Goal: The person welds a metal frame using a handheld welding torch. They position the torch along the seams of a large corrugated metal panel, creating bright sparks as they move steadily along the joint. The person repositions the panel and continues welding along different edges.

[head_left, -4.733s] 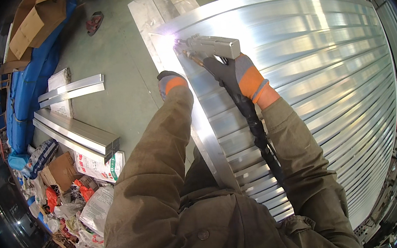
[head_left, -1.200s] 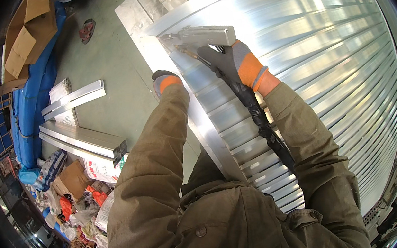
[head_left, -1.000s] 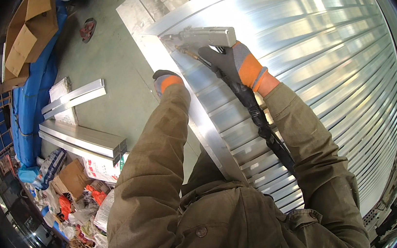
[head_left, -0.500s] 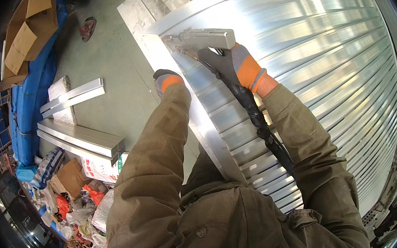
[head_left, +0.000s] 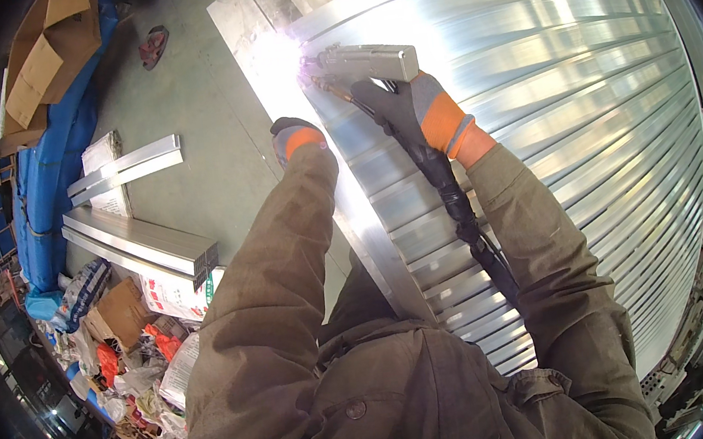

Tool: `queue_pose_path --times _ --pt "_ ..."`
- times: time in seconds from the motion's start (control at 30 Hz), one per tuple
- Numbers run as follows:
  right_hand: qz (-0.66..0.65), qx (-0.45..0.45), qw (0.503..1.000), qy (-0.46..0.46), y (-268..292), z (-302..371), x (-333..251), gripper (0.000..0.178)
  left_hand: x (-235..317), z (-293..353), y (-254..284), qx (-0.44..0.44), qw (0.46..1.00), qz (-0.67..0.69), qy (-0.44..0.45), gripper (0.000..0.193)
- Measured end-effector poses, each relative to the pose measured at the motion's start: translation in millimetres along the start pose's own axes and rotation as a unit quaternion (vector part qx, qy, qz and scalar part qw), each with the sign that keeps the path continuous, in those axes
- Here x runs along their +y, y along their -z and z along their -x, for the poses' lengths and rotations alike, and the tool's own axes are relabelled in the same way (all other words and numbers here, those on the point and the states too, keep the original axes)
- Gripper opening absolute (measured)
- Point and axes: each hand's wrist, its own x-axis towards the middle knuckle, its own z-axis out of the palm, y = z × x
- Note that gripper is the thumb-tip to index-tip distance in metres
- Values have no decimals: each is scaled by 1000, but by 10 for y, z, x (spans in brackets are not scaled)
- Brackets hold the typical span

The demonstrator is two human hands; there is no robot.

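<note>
My right hand (head_left: 422, 112), in a grey and orange glove with a dark palm, is wrapped round the grip of a welding gun (head_left: 373, 63). A black-sheathed cable (head_left: 454, 203) runs from the gun down past my right forearm. The gun's tip points left at the upper left corner of a slatted aluminium panel (head_left: 527, 87), where a white-violet glare (head_left: 285, 54) hides the joint. My left hand (head_left: 299, 139), gloved alike, is closed at the outer edge of the panel's side rail (head_left: 360, 218); its fingers are partly hidden.
Flat metal pieces (head_left: 254, 9) adjoin the panel's far corner. On the left lie aluminium profiles (head_left: 142, 243), a blue wrapped bundle (head_left: 61, 183), an open cardboard box (head_left: 47, 59) and a heap of bags and scraps (head_left: 139, 374). A dark red object (head_left: 152, 48) lies on the floor.
A bright glare has appeared at the gun's tip, over the panel corner. The gun and my right hand have shifted very slightly; my left hand stays in place.
</note>
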Motion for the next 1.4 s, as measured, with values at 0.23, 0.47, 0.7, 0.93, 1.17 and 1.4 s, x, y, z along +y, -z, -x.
queue_pose_path --times 0.23,0.47,0.7,0.93,1.17,1.4 --pt "63 -49 996 -43 102 -49 -41 56 -3 27 26 -19 1000 -7 -10 32" --pt "-1 -24 1000 -8 132 -31 -88 55 12 -55 -91 37 999 -24 2 35" --pt "14 -46 999 -19 204 -37 -158 55 50 274 19 73 997 -21 28 37" --pt "38 -93 994 -40 312 -37 -264 56 -2 286 218 -18 1000 -22 -3 43" --pt "7 -112 993 -47 367 -52 -263 52 90 148 -121 134 987 -75 37 43" --pt "13 -134 990 -51 463 -69 -343 54 91 375 122 88 991 -85 47 51"
